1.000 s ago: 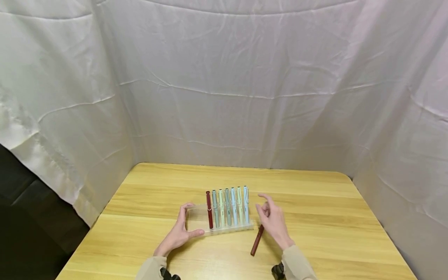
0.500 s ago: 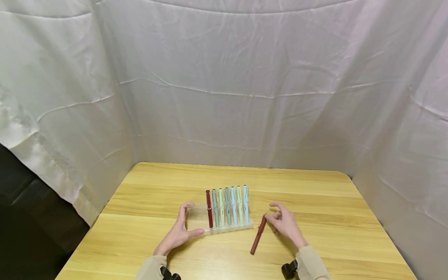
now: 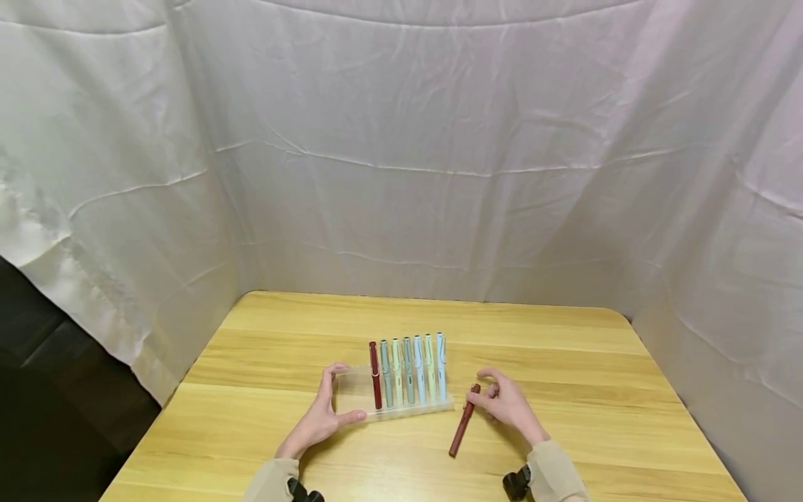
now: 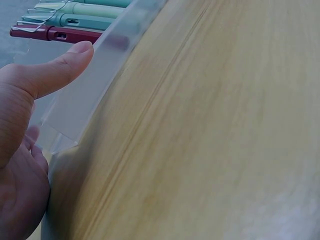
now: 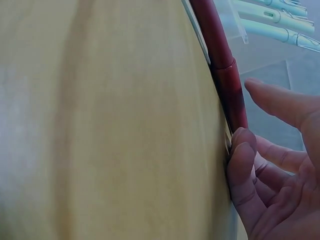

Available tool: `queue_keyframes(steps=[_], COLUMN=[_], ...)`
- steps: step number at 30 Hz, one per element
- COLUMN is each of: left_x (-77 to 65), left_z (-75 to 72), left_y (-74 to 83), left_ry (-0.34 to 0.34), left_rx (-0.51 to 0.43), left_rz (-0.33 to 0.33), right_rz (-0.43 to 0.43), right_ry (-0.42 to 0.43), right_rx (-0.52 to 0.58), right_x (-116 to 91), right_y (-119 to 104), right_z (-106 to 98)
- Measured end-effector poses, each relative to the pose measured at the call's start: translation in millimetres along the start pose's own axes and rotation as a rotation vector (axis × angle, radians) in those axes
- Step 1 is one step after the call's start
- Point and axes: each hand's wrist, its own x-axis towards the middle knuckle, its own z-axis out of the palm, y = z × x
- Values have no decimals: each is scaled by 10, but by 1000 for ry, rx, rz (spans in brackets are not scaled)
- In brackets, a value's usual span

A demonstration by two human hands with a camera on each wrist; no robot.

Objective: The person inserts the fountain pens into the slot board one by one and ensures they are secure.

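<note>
In the head view my left hand [image 3: 318, 420] grips the left end of a clear plastic pen rack [image 3: 353, 396], thumb on the front edge and fingers at the back. A row of capped pens leans in the rack: a dark red pen [image 3: 376, 380] at the left, then several pale green, teal and light blue pens [image 3: 419, 376]. To the right, a loose dark red pen [image 3: 461, 434] lies slanted on the table. My right hand [image 3: 507, 406] is at its upper end. In the right wrist view the curled fingers [image 5: 243, 160] meet the pen's end, and the thumb [image 5: 272, 100] stands apart from it.
The wooden table [image 3: 596, 404] extends around the rack and the loose pen. Light grey curtains [image 3: 401, 174] hang behind it and on both sides. A dark area [image 3: 56, 390] shows past the left curtain. Black wrist cameras [image 3: 517, 482] sit at both sleeves.
My right hand has moved right and down from above the loose pen to its upper end, and its thumb now overlaps the pen. The left hand and rack stay in place.
</note>
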Motion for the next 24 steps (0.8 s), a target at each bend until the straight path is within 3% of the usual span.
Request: queue_keyframes(steps=[6,15,24], left_x=[2,7,0], left_z=[-6,-4,-5], left_y=[-11,-16,-20], left_ry=[-16,-19,-6], left_rx=[15,-5,7], left_rz=[31,4,19], right_rz=[28,15,45], right_ry=[-5,-1,4], right_rx=[-26,-49,-41], right_x=[3,-3,-14], right_y=[-24,-34,-75], right_z=[6,-8,14])
